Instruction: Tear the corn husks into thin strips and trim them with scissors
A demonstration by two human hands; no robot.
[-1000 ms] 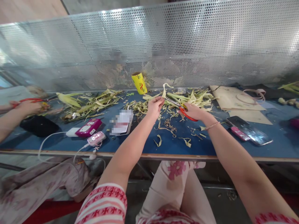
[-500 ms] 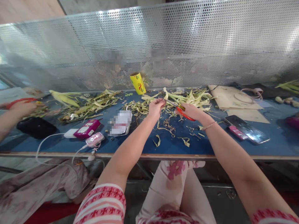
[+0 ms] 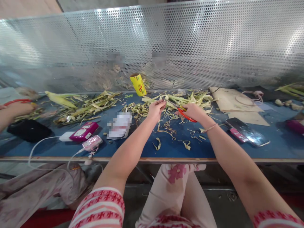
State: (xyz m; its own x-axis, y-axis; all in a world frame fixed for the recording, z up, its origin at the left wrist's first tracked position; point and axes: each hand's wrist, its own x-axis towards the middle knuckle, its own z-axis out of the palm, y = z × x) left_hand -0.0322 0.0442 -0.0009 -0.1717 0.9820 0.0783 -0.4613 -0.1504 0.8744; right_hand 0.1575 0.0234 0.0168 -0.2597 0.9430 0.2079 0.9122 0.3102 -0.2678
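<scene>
Over the blue table (image 3: 142, 148), my left hand (image 3: 156, 109) is closed in a pinch; what lies between its fingertips is too small to make out. My right hand (image 3: 191, 112) grips red-handled scissors (image 3: 187, 116), whose blades point left toward my left fingertips. Pale green plant stalks and leaves (image 3: 199, 98) lie behind my hands. Thin peeled scraps (image 3: 167, 130) and curled pieces (image 3: 186, 145) are scattered nearer the front edge.
A yellow roll (image 3: 138, 85) stands near the perforated metal screen (image 3: 95, 57). To the left are a plant heap (image 3: 95, 106), a magenta device (image 3: 85, 131), cables and a black case (image 3: 29, 129). A phone (image 3: 248, 131) and cardboard (image 3: 235, 99) lie right. Another person's hand (image 3: 20, 108) holds red-handled scissors.
The view has shifted slightly. The pale piece that stood up at my left fingertips no longer shows there. My right hand still grips the scissors.
</scene>
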